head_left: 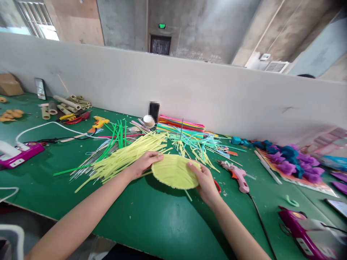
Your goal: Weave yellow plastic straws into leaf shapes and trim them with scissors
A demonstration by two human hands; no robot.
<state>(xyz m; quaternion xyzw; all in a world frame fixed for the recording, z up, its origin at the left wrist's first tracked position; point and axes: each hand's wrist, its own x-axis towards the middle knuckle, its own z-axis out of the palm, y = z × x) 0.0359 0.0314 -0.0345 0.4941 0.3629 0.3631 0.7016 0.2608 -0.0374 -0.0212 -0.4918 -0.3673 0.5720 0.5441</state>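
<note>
Between both hands, above the green table, is a yellow leaf-shaped piece that looks made of pipe cleaners laid side by side. My left hand pinches its left tip, thumb on top. My right hand grips the right end, thumb on the upper face and fingers hidden underneath. Behind my left hand lies a large heap of yellow pipe cleaners. Right of my right hand rests a pink glue gun. Red scissor handles show partly from behind that hand.
Mint and blue pipe cleaners lie scattered toward the white partition. At left are a yellow glue gun, bamboo tubes and a purple power strip. Purple flowers and another power strip are at right, with a cord.
</note>
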